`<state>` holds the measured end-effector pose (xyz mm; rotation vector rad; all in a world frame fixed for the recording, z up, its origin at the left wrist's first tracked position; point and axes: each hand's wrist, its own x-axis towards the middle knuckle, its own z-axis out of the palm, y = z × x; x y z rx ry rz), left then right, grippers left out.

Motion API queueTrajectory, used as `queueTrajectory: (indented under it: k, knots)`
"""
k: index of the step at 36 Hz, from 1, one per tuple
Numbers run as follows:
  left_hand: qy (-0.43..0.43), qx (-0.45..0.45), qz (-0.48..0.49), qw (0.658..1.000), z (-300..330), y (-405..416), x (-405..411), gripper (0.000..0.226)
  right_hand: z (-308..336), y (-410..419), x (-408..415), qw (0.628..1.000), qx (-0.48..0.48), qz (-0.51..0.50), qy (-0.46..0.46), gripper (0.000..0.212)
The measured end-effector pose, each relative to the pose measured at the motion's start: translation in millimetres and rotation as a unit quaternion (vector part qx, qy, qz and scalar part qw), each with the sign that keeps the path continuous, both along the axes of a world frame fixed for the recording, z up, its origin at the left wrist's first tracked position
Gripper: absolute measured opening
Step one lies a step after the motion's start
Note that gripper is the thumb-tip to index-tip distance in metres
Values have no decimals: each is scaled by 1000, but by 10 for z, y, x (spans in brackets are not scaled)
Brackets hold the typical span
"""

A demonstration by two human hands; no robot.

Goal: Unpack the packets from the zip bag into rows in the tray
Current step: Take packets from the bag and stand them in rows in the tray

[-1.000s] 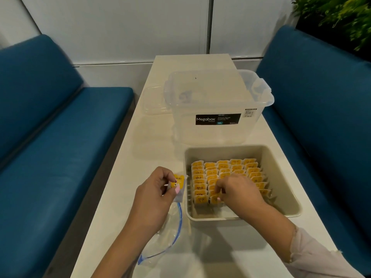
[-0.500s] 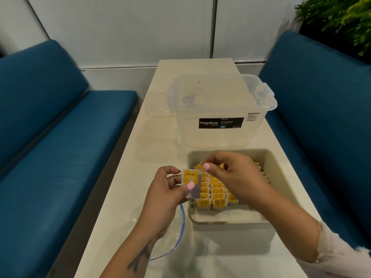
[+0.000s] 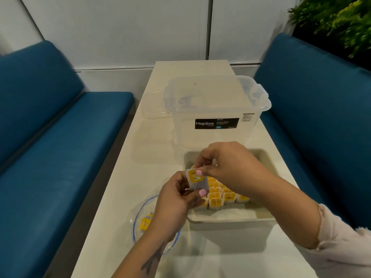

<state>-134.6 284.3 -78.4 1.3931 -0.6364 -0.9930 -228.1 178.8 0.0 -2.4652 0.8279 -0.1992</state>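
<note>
One packet [image 3: 195, 178] pinched by both hands, left [image 3: 176, 203], right [image 3: 226, 165], above tray [image 3: 230, 220] rows

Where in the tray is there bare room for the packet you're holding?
The tray has a bare strip along its near wall, in front of the packet rows. Both hands hide the tray's far part, so I cannot tell there. The held packet sits above the left rim.
</note>
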Motion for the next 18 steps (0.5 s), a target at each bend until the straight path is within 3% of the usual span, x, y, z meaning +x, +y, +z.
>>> queueTrajectory:
  k: [3, 8, 11, 18]
  knots:
    - [-31, 1, 1, 1000, -20, -17, -28, 36, 28, -28, -57, 1000, -3, -3, 9, 5]
    - [-187, 33, 11, 982, -52, 0, -74, 52, -16, -144, -245, 999, -4, -38, 35, 3]
    - [-280, 48, 4, 959, -71, 48, -84, 50, -58, -207, -374, 996, -6, -55, 65, 3]
    - [-376, 113, -37, 919, -97, 144, -99, 48, -311, -307, -557, 988, -25, -80, 131, 4]
